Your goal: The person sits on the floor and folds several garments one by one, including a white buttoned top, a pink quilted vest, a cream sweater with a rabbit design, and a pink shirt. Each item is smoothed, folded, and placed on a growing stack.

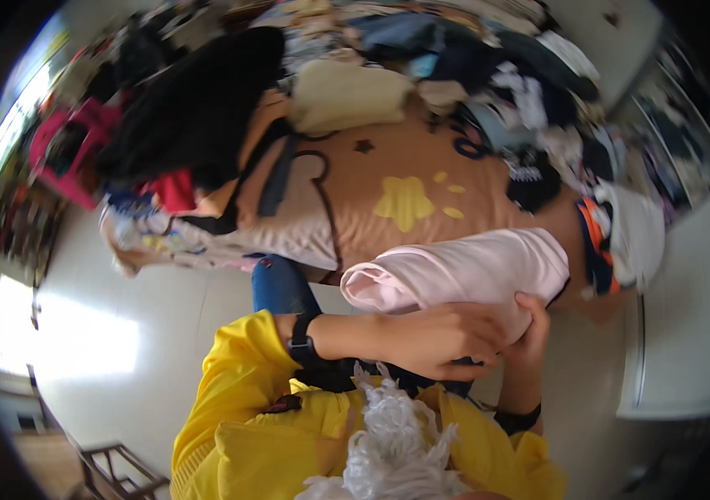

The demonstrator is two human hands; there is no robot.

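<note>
A pale pink garment [463, 267], rolled into a thick bundle, lies across in front of me, its coiled end to the left. My left hand [446, 337] reaches across to its near right side, fingers curled in against the cloth. At that same near right corner, my right hand [530, 333] grips the cloth with the thumb on top. The two hands nearly meet there, and the left fingertips are partly hidden. Beneath and beyond the roll spreads a brown bed cover [371, 183] with yellow star prints.
Piled clothes cover the far bed, with a folded cream cloth [346, 96] and a large black garment [205, 100]. A black cap [531, 179] lies right. White and orange clothes [626, 237] hang over the right edge. A wooden chair [121, 475] stands lower left.
</note>
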